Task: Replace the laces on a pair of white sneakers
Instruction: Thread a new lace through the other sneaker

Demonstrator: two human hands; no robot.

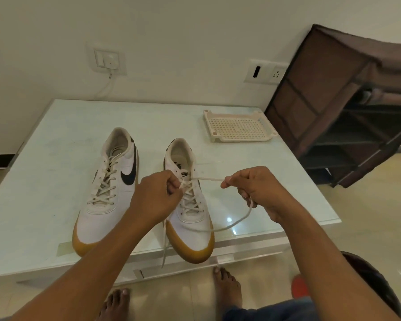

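Two white sneakers with tan toe soles stand side by side on a glass-topped table (pixel 56 140), toes toward me. The left sneaker (pixel 107 193) is laced with a cream lace. Over the right sneaker (pixel 190 218) my left hand (pixel 155 198) pinches the cream lace (pixel 208 179) at the top eyelets. My right hand (pixel 252 188) grips the lace's other end, drawn taut to the right. A slack length loops from that hand down across the toe. Another lace end hangs over the table's front edge.
A cream perforated plastic tray (pixel 239 126) lies at the table's back right. A brown fabric shoe rack (pixel 347 107) stands right of the table. Wall sockets and a white cable are behind. My bare feet (pixel 227 286) rest on the tiled floor under the front edge.
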